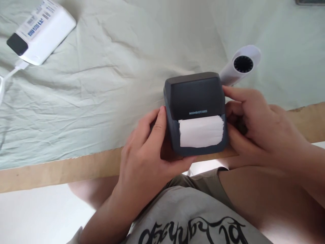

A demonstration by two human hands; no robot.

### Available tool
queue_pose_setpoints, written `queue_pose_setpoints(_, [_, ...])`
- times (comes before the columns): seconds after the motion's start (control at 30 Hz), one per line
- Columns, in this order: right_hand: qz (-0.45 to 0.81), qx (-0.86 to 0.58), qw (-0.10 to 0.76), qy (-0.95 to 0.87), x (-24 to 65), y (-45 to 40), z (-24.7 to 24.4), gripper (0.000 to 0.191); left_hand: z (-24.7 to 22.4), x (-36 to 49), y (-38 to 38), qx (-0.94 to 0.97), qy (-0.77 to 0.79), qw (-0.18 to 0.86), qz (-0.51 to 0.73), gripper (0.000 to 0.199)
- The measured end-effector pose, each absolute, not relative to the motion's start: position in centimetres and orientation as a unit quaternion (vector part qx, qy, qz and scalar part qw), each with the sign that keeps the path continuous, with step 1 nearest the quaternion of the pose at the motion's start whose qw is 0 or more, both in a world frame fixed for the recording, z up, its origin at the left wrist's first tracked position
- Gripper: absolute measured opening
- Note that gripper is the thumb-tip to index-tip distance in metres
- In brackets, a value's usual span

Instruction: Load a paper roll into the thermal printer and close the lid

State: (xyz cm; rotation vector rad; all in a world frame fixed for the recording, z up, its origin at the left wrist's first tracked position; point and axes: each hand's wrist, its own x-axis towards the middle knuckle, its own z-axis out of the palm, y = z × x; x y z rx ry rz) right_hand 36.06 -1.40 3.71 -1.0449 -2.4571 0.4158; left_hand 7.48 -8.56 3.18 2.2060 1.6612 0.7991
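Note:
A dark label printer (pixel 196 96) marked NIIMBOT is held near the table's front edge, its lid down. A strip of white paper (pixel 201 132) with ragged edges sticks out from under the lid and lies over the printer's front. My left hand (pixel 146 145) grips the printer's left side, with the thumb along its lower edge. On the other side my right hand (pixel 256 122) holds the right edge, fingers bent against it; some of its fingertips are hidden. Just behind the printer lies a white cylindrical device (pixel 250 54) with a round black end, partly covered by the printer.
A pale green wrinkled cloth (pixel 106 81) covers the table, whose bare wooden edge (pixel 63 173) runs along the front. At the far left lies a white power bank (pixel 54 32) with a cable (pixel 14 71) plugged in. The corner of a dark object (pixel 309 2) shows at the top right.

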Motion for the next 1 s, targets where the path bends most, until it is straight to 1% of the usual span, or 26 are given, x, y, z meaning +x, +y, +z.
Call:
queue_pose_setpoints(0.07, [0.149,-0.363,0.210,-0.895,36.14,-1.32,3.78,0.093,3.26,7.26,-8.49,0.754,0.579,0.142,0.277,0.097])
queue_pose_setpoints(0.17, [0.152,-0.353,0.198,-0.902,36.17,-1.24,3.87,0.089,3.35,7.07,-8.42,0.750,0.583,0.143,0.276,0.098])
queue_pose_setpoints(0.27, [0.149,-0.348,0.194,-0.905,36.15,-1.14,3.83,0.088,3.48,6.92,-8.36,0.752,0.583,0.137,0.275,0.093])
queue_pose_setpoints(0.43, [0.162,-0.343,0.180,-0.908,36.25,-1.07,3.31,0.093,3.66,6.63,-8.07,0.751,0.594,0.124,0.262,0.082])
queue_pose_setpoints(0.57, [0.141,-0.349,0.185,-0.908,36.21,-1.13,3.02,0.097,3.46,6.41,-7.88,0.758,0.584,0.125,0.261,0.080])
queue_pose_setpoints(0.67, [0.145,-0.344,0.193,-0.908,36.26,-1.12,3.14,0.097,3.33,6.40,-8.02,0.760,0.580,0.120,0.266,0.084])
queue_pose_setpoints(0.83, [0.193,-0.344,0.204,-0.896,36.23,-1.23,3.68,0.083,3.32,6.62,-8.13,0.761,0.587,0.119,0.250,0.096])
queue_pose_setpoints(0.93, [0.185,-0.355,0.210,-0.892,35.97,-1.48,3.83,0.080,3.14,6.69,-7.94,0.771,0.575,0.104,0.255,0.108])
queue_pose_setpoints(1.0, [0.176,-0.373,0.227,-0.882,35.85,-1.62,3.87,0.076,3.05,6.72,-7.91,0.781,0.566,0.100,0.245,0.110])
